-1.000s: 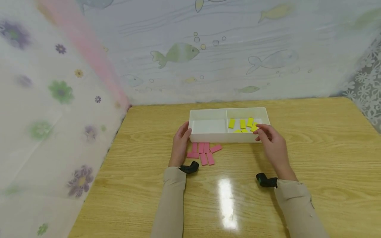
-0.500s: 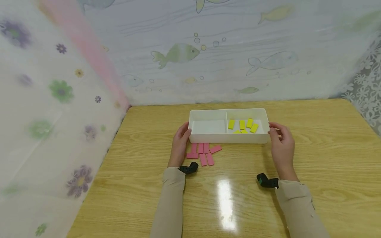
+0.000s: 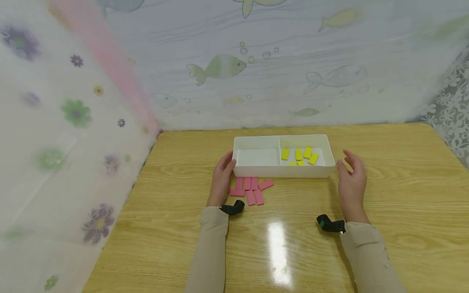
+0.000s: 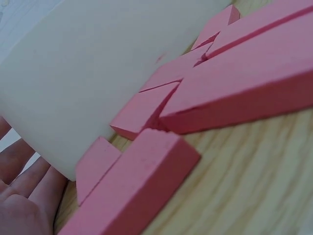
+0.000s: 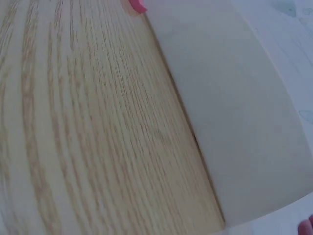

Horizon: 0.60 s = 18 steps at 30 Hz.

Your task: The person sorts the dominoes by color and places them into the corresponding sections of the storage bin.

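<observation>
A white two-compartment box (image 3: 286, 171) stands on the table in the head view. Several yellow blocks (image 3: 313, 158) lie in its right compartment; nothing lies in the left one. My left hand (image 3: 221, 179) rests against the box's left end, fingers along the outside and thumb near the front corner. In the left wrist view, parts of that hand (image 4: 24, 196) show beside the box wall. My right hand (image 3: 352, 185) is just off the box's right end, fingers loosely bent and holding nothing. Several flat pink blocks (image 3: 250, 184) lie on the table against the box's front, near my left hand.
The wooden table (image 3: 165, 244) runs back to a fish-patterned wall covering (image 3: 271, 97). A flowered sheet (image 3: 47, 183) hangs along the left side. Black wrist cameras (image 3: 329, 224) sit at both cuffs.
My right hand has moved right, from over the yellow blocks to the box's right end, then slightly away from it. The left hand and the pink blocks have stayed in place.
</observation>
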Tool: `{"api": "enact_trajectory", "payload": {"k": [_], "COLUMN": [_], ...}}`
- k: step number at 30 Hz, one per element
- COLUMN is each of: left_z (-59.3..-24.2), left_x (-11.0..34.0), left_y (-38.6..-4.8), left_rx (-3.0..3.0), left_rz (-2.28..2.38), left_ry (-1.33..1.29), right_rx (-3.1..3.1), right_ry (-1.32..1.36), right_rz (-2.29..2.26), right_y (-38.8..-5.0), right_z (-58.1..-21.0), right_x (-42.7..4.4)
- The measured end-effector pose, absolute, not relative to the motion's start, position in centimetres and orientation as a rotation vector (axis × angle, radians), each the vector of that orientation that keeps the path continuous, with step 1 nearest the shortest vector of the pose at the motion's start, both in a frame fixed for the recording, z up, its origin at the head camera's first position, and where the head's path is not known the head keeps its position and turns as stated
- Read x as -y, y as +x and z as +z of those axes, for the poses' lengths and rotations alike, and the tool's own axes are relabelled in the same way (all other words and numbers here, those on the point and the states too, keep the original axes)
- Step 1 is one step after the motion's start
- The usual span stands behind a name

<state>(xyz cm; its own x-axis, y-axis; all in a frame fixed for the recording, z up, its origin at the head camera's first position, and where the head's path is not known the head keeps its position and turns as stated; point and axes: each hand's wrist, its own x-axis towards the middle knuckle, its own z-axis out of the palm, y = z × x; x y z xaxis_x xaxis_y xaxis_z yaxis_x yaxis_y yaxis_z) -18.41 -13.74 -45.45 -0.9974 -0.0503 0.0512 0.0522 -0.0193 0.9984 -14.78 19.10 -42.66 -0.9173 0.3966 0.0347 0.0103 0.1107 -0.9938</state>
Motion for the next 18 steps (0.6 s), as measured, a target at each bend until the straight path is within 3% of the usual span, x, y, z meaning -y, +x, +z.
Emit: {"api": "enact_trajectory", "payload": {"k": [10,18], "left_z": [-43.1,-44.9], "left_x": [13.6,14.6], "left_y": [-17.4,-18.2], "left_rx": [2.2,2.274], "left_rz": [-2.226,-2.215], "left_ry": [0.032,0.041], "right_rx": [1.937,1.988], "right_ry": [-0.382,-0.324], "right_rz": [2.342,2.419], "right_y": [-15.1,-15.3], "right_z": [-43.2,-43.8], "right_x": [-19.7,-20.3]}}
